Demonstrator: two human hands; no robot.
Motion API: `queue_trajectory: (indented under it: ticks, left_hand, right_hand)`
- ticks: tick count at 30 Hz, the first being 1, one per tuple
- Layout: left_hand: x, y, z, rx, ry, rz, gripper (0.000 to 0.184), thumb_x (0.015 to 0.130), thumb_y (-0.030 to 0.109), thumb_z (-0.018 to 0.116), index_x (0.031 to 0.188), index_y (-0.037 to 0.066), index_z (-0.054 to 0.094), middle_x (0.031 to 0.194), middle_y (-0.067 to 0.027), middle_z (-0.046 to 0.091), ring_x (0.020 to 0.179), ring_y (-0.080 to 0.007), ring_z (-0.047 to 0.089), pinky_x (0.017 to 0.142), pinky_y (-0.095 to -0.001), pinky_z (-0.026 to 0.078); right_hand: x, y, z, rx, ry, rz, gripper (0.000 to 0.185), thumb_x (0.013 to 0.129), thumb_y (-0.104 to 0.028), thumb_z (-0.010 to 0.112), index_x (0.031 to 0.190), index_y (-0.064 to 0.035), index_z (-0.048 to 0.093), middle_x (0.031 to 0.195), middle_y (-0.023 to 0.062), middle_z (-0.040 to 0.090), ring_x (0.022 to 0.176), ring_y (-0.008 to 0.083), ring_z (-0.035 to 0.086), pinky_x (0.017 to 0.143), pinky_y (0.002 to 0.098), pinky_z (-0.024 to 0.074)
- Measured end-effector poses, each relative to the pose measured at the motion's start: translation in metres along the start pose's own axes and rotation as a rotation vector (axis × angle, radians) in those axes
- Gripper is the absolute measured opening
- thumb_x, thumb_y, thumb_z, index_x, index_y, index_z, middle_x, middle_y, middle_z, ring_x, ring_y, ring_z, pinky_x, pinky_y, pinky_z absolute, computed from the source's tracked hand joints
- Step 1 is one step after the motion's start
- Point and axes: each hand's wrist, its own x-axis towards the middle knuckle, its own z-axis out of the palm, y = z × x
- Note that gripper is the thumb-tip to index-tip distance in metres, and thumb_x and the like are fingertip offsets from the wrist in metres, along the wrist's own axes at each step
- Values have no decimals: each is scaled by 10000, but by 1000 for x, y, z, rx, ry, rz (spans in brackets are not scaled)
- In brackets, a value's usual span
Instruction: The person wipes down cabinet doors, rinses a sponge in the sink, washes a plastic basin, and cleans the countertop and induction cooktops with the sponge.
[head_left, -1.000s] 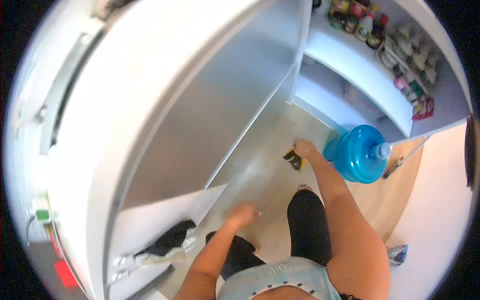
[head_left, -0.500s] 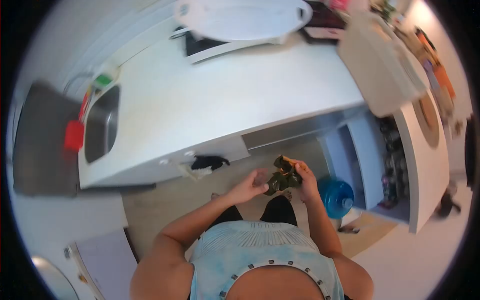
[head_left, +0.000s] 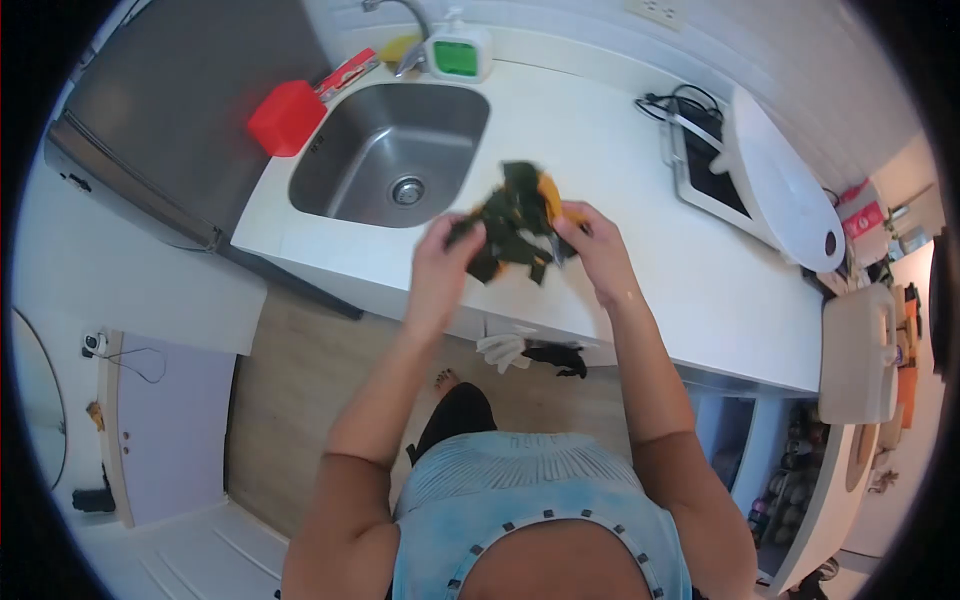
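Note:
A crumpled dark green cloth (head_left: 512, 222) with orange-yellow parts is stretched between my hands, above the front edge of the white counter. It is blurred, so I cannot tell what kind of item it is. My left hand (head_left: 442, 258) grips its left side, fingers and thumb closed on it. On the other side my right hand (head_left: 596, 248) pinches it near the orange part. The steel sink (head_left: 350, 180) lies just beyond and to the left of the cloth.
A red container (head_left: 287, 118) and a soap dispenser (head_left: 458, 55) stand by the sink. At right a white oval tub (head_left: 775, 170) leans over a dark-topped appliance (head_left: 700, 160). A beige jug (head_left: 858, 355) stands at the counter's right end. White and black cloths (head_left: 503, 350) hang below.
My hands have risen with the cloth from below the counter's edge to above it, and it is spread wider. My left hand now grips it. The view has shifted left towards the sink.

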Motion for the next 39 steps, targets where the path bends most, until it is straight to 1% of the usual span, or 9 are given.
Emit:
queue_trajectory:
  ticks: [6,9,11,16,18,25,30,36,39]
  left_hand:
    - [135,19,-105,-80,2,-116,468,874,325,532,1141,-55,482,1056,-118,544,950,-171,518,803,-301,421]
    - [183,-10,-131,76,160,-154,502,887,367,502,1147,-61,467,1075,-139,535,953,-191,527,804,-299,426]
    - [202,-13,-134,18,185,-146,508,893,381,486,1143,-61,466,1067,-146,534,935,-202,539,778,-299,438]
    - [242,-35,-131,-103,227,-321,522,905,420,451,1122,-54,471,1054,-149,526,855,-234,572,710,-332,478]
    - [254,-45,-131,-539,251,-435,447,897,371,492,1096,-29,481,999,-131,539,803,-217,577,650,-359,502]
    - [309,-66,-150,-373,-8,-437,248,762,36,624,990,19,527,847,-70,570,714,-177,579,590,-336,507]
    - [356,-91,-153,-347,-6,-476,235,774,34,606,1000,28,541,866,-61,577,732,-176,576,618,-340,483]
    - [401,-103,-150,-209,-141,-406,182,838,88,580,1014,84,533,890,-44,585,782,-176,590,627,-334,495]
    - [404,-113,-150,-424,-218,-443,147,904,111,466,1049,112,491,962,-43,571,819,-174,586,635,-334,493]
  right_hand:
    - [151,20,99,-152,166,8,351,846,-243,595,1132,-43,559,906,14,583,816,107,516,762,228,409]
    - [205,5,133,-121,-54,209,331,855,-275,563,1136,-101,555,1008,24,561,934,122,504,815,295,400]
    - [250,9,149,13,-87,254,276,845,-246,583,1063,-76,575,895,16,575,803,107,531,701,271,456]
    - [357,27,178,231,-65,293,245,859,-239,566,1040,-74,548,879,36,558,811,141,549,690,299,488]
    - [380,36,191,276,-44,336,252,865,-240,564,1045,-66,535,873,43,552,819,159,558,688,307,499]
    - [439,45,204,499,150,341,268,894,-167,525,1063,37,486,894,103,533,725,188,598,609,265,566]
    - [444,25,208,407,363,252,224,907,-104,483,1020,89,478,827,102,550,640,170,599,522,246,550]
    - [431,45,217,506,315,232,111,852,9,498,930,78,536,799,131,593,652,186,608,521,273,531]
    - [417,61,228,343,228,351,137,847,8,541,959,84,554,855,123,591,764,172,607,692,231,555]
